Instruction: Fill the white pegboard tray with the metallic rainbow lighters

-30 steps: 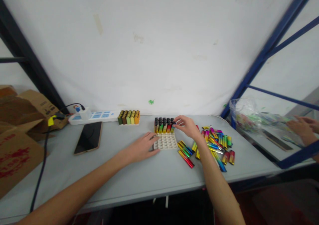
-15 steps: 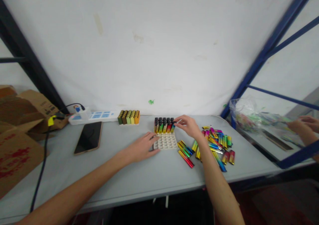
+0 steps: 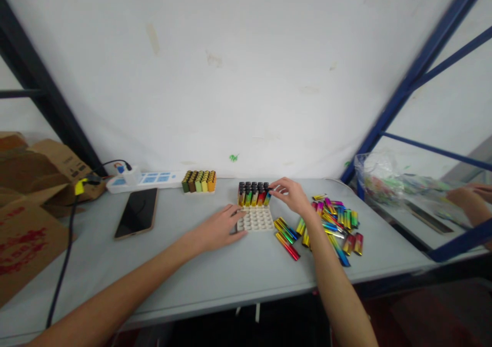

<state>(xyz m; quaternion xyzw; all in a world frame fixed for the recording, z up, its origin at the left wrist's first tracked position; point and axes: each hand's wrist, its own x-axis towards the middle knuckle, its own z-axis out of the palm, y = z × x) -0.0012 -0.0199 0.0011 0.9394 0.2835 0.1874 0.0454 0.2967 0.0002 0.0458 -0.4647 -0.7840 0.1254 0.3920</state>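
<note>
A white tray [image 3: 257,221] with round holes lies in the middle of the table. Its far rows hold upright lighters [image 3: 253,194] with black tops and shiny gradient bodies, while the near holes are bare. My left hand [image 3: 221,228] rests at the tray's left edge, fingers spread, thumb along the near corner. At the right end of the front row, my right hand [image 3: 290,193] pinches the top of a blue-and-yellow lighter [image 3: 267,199] that leans slightly. Its lower end is at the tray, though I cannot tell whether it is seated. More metallic lighters [image 3: 286,230] lie loose right of the tray.
A larger pile of lighters [image 3: 338,221] spreads under and beyond my right forearm. A second filled tray [image 3: 199,181], a power strip [image 3: 161,178] and a phone [image 3: 137,212] are to the left. Cardboard boxes [image 3: 31,224] stand far left; a blue frame post [image 3: 403,93] bounds the right.
Almost nothing differs. Both hands keep their places, with the right fingers still at the same lighter; the view has shifted very slightly.
</note>
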